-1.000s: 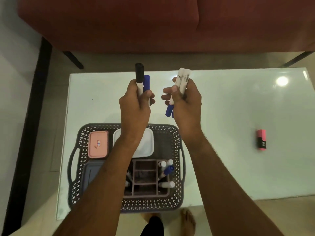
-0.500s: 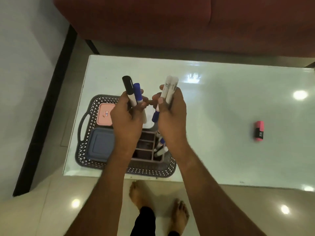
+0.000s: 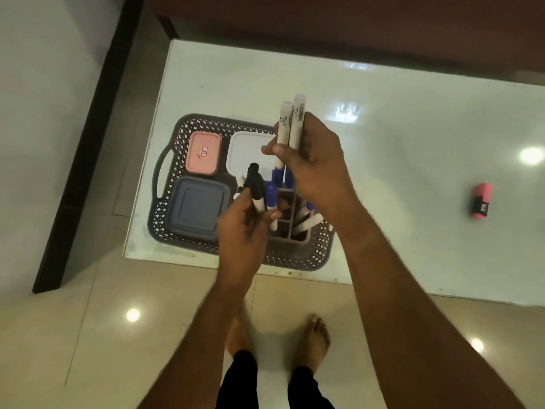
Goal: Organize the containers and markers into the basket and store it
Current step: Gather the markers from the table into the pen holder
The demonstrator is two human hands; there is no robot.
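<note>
1. Both hands now sit lower against the basket (image 3: 182, 125) than half a second ago: my left hand (image 3: 244, 228) has dropped over the divided holder (image 3: 298, 231), and my right hand (image 3: 312, 160) has shifted up and to the right of it, so the two hands no longer sit side by side.
2. Left hand: fingers closed around a black-capped marker (image 3: 256, 184) and a blue-capped marker (image 3: 270, 196), caps pointing away from me, white barrels passing through the fist.
3. Right hand: clenched on two white markers (image 3: 290, 125) held side by side, white ends up and away, blue caps (image 3: 278, 175) pointing down toward the holder.
4. Pose: both forearms reach forward from the bottom of the view; the left wrist is bent over the basket's near half, while the right hand hovers above its far right part.
5. Basket contents: a pink container (image 3: 203, 153) at the far left, a white container (image 3: 250, 152) beside it, a grey-blue container (image 3: 197, 209) at the near left, and the holder with further markers (image 3: 306, 224) leaning in it.
6. Table (image 3: 413, 143): the basket rests near its left front edge; a pink highlighter (image 3: 481, 204) lies well apart to the right.
</note>
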